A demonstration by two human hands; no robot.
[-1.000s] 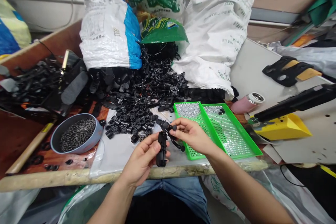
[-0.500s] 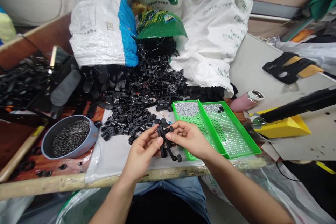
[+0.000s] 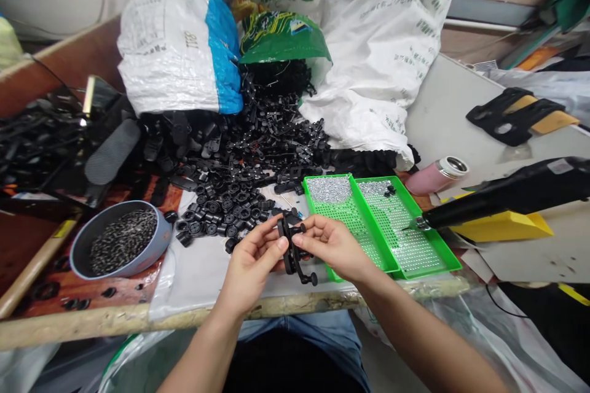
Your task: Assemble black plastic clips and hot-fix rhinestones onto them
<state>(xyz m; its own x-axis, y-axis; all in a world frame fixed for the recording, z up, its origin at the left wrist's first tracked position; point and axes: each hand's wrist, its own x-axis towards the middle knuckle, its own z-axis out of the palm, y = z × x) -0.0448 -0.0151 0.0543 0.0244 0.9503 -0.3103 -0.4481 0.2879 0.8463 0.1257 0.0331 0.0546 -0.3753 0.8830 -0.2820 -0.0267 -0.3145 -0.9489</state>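
Between my two hands is a black plastic bracket (image 3: 290,249) with thin arms that end in round knobs. My left hand (image 3: 258,252) grips its left side between thumb and fingers. My right hand (image 3: 329,242) pinches the right side near the upper knob. The fingertips hide part of the bracket. It is held above the white sheet (image 3: 198,285) near the table's front edge. Just beyond my hands lies a pile of round black plastic parts (image 3: 225,206). To the right, two green trays (image 3: 396,267) hold small metal screws in rows and heaps.
A black powered screwdriver (image 3: 498,193) reaches in from the right, its tip over the right tray. Behind that tray lies a pink flask (image 3: 428,177). At left stands a blue bowl (image 3: 80,252) of small dark pieces. Large sacks (image 3: 170,43) and heaped black parts (image 3: 276,129) fill the back.
The screwdriver has swung left, so its tip now hangs over the right green tray. The bracket has turned slightly in my hands, which stay nearly in place.
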